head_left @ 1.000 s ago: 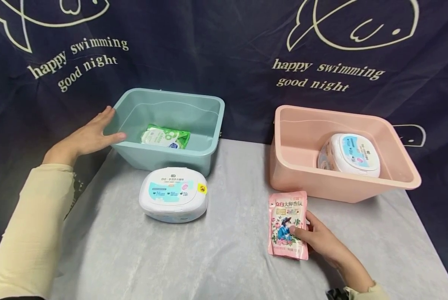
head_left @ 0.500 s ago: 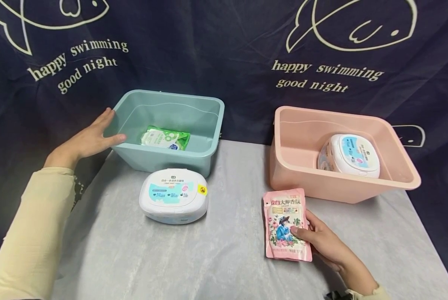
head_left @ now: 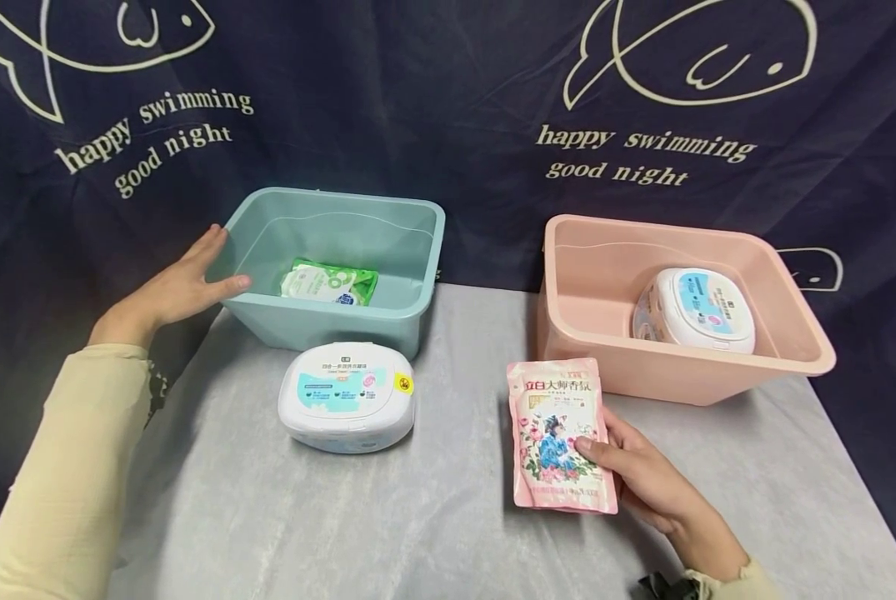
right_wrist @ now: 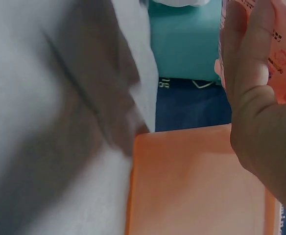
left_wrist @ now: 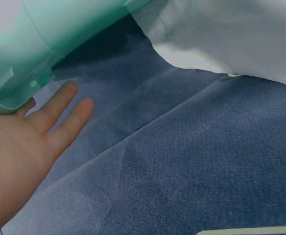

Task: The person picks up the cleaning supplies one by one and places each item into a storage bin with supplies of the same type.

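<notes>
My right hand (head_left: pixel 646 475) grips a pink pouch (head_left: pixel 560 437) by its right edge, with the thumb across its printed front. The pouch is held up in front of the pink bin, and in the right wrist view part of the pouch (right_wrist: pixel 285 54) shows beside the fingers. At the left end of the teal bin (head_left: pixel 327 321), my left hand (head_left: pixel 173 287) touches the rim, its thumb over the near corner. In the left wrist view its fingers (left_wrist: pixel 67 125) reach out straight along the bin's outside. A green and white pouch (head_left: pixel 327 282) lies inside the teal bin.
A white oval lidded tub (head_left: pixel 346 396) stands on the grey cloth before the teal bin. Another white tub (head_left: pixel 698 308) sits inside the pink bin (head_left: pixel 680 367) at the right. A dark blue curtain (head_left: pixel 485 125) with fish outlines hangs behind both bins.
My right hand has brought the pink pouch leftward and up towards the camera, so it looks bigger. The left hand stays at the teal bin's rim. The head view has shifted slightly.
</notes>
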{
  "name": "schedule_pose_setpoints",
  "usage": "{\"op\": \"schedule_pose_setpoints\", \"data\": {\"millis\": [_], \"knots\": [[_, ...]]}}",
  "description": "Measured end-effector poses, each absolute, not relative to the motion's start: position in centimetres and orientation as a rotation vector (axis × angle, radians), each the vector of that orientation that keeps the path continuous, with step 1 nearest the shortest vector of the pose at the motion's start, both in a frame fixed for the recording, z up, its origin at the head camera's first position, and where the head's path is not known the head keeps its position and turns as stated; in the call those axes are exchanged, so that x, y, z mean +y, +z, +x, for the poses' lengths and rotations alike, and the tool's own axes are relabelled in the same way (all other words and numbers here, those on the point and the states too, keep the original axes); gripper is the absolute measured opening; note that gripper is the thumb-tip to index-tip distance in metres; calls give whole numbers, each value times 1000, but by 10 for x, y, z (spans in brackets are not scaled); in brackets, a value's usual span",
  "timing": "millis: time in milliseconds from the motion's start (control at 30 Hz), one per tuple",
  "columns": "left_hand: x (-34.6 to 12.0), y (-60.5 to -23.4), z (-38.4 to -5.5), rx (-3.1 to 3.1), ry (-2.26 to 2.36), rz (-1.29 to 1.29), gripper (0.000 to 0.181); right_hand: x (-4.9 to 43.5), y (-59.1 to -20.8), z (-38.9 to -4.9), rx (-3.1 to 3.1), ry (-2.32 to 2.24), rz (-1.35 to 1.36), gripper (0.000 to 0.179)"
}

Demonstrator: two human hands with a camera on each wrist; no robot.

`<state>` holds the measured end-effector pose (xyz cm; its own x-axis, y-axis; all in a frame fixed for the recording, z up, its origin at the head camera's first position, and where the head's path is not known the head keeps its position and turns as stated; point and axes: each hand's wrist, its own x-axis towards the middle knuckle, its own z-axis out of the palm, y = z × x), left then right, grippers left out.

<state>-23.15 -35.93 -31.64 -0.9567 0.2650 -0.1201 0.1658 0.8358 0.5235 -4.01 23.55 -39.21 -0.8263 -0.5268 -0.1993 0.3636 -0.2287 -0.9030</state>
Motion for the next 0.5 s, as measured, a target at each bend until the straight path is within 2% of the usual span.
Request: {"op": "schedule_pose_setpoints", "data": {"millis": [167, 500], "knots": [[-360, -317, -231, 2828, 799, 341, 97, 232, -383, -43, 1474, -2105, -210, 44], [-362, -319, -232, 2836, 807, 339, 97, 223, -374, -52, 1484, -2116, -283, 43]]}}
